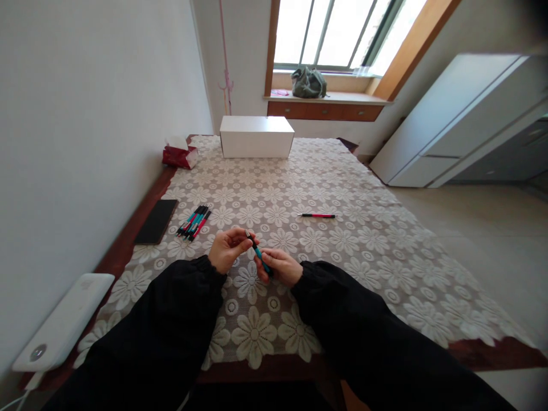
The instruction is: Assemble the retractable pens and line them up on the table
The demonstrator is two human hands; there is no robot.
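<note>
Between my two hands is a teal and black pen (258,251), tilted with its tip end up and to the left. My left hand (229,248) pinches the pen near its upper black end with thumb and fingers. My right hand (279,266) is closed round the lower teal part. To the left of my hands lies a bunch of teal, red and black pens (193,222), side by side. A single red and black pen (317,216) lies flat on the tablecloth, beyond my right hand and to the right.
A flower-patterned lace cloth (254,334) covers the table. On the left are a dark flat notebook-like object (156,221), a white power bank (64,322) with a cable, and a red tissue pack (180,156). A white box (257,138) stands at the far end.
</note>
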